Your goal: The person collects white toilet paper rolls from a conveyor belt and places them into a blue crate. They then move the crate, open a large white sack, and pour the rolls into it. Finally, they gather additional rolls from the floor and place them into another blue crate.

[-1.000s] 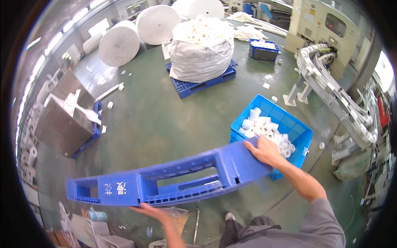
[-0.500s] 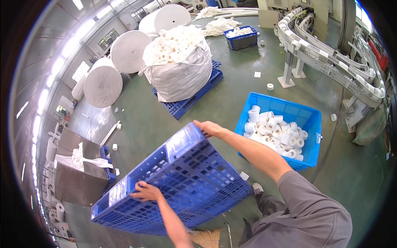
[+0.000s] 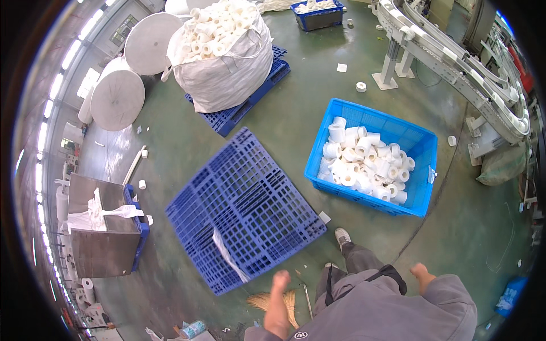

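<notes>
A blue plastic pallet [image 3: 259, 196] lies in the middle with its grid deck facing up; whether it rests fully flat is hard to tell. Across its near-left part runs a twisted strip of white film [image 3: 226, 256]. My left hand [image 3: 281, 278] is just off the pallet's near edge, apart from it, with its fingers blurred. Out to my right, my right hand [image 3: 419, 269] hangs beside my body, touching nothing visible; its fingers barely show. To the right of the pallet stands a light blue crate [image 3: 375, 113] partly filled with small white paper rolls [image 3: 367, 156].
Beyond the pallet, a big white sack [image 3: 227, 85] heaped with rolls sits on another blue pallet [image 3: 227, 122]. A conveyor [image 3: 449, 71] curves along the far right. A metal box-like unit [image 3: 105, 253] stands at left. A straw broom [image 3: 291, 304] lies near my feet.
Both hands have let go of the pallet, which has dropped from its tilted stance to lie deck up. My arms have drawn back toward my body, and the view has shifted.
</notes>
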Demonstrator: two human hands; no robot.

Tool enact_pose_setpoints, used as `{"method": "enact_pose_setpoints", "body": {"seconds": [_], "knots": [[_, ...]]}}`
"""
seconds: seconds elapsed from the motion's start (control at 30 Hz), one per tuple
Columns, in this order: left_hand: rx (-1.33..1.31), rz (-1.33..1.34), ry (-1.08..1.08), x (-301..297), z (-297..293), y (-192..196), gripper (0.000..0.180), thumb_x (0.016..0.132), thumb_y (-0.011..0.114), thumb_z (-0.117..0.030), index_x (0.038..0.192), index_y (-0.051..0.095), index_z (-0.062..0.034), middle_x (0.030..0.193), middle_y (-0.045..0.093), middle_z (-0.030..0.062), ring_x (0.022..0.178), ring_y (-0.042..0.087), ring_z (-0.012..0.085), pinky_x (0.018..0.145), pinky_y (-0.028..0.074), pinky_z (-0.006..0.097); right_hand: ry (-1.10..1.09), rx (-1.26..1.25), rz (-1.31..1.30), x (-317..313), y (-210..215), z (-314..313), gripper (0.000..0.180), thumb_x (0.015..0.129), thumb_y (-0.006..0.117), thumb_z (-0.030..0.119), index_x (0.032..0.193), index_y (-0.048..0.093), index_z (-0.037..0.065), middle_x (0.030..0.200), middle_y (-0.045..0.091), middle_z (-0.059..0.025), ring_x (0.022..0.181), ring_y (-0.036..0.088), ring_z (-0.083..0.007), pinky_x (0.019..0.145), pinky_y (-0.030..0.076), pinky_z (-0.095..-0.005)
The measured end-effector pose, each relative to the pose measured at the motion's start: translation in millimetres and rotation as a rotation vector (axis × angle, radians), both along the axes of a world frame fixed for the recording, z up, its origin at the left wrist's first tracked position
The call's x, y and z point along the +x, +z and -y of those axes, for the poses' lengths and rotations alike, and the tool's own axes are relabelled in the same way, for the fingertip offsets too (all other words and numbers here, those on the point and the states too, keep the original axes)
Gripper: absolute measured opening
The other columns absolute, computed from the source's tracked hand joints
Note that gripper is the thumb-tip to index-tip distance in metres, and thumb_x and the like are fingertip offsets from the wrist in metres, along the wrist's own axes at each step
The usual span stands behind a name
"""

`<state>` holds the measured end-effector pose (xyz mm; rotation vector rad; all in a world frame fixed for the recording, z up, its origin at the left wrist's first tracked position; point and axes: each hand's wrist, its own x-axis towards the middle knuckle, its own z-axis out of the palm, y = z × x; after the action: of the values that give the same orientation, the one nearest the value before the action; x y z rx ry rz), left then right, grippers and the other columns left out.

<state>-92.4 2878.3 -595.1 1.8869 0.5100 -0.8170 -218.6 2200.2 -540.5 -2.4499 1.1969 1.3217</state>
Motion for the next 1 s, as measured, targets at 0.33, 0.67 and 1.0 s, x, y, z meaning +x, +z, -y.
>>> {"method": "enact_pose_setpoints", "body": {"seconds": [0.33, 0.67, 1.0], "knots": [[-0.132, -0.429, 0.744, -243, 65, 29, 0.032, 0.091, 0.058, -0.032, 0.105, 0.058, -0.0035, 0.085, 0.064, 0.0123, 0.072, 0.064, 0.0271, 0.060, 0.052, 0.039, 0.347, 0.347, 0.161, 108, -79, -81, 0.035, 0.078, 0.060, 0.033, 0.069, 0.068, 0.000, 0.070, 0.069, -0.0135, 0.067, 0.068, -0.0263, 0.064, 0.054, -0.0397], [-0.370, 0.079, 1.280, -183, -70, 44, 0.049, 0.092, 0.055, -0.039, 0.129, 0.045, -0.0093, 0.120, 0.062, 0.0167, 0.109, 0.060, 0.0328, 0.089, 0.048, 0.047, 0.389, 1.078, 0.540, 281, 85, -394, 0.039, 0.092, 0.056, 0.040, 0.096, 0.068, 0.003, 0.092, 0.070, -0.0087, 0.081, 0.068, -0.0196, 0.075, 0.053, -0.0343], [-0.284, -0.451, 0.906, -266, -48, 15, 0.047, 0.090, 0.054, -0.042, 0.123, 0.053, -0.0087, 0.118, 0.062, 0.0140, 0.110, 0.059, 0.0324, 0.088, 0.047, 0.046, 0.454, 0.408, 0.191, 133, -9, -219, 0.052, 0.084, 0.050, 0.050, 0.081, 0.072, 0.003, 0.075, 0.070, -0.0142, 0.082, 0.068, -0.0314, 0.079, 0.052, -0.0434]]}}
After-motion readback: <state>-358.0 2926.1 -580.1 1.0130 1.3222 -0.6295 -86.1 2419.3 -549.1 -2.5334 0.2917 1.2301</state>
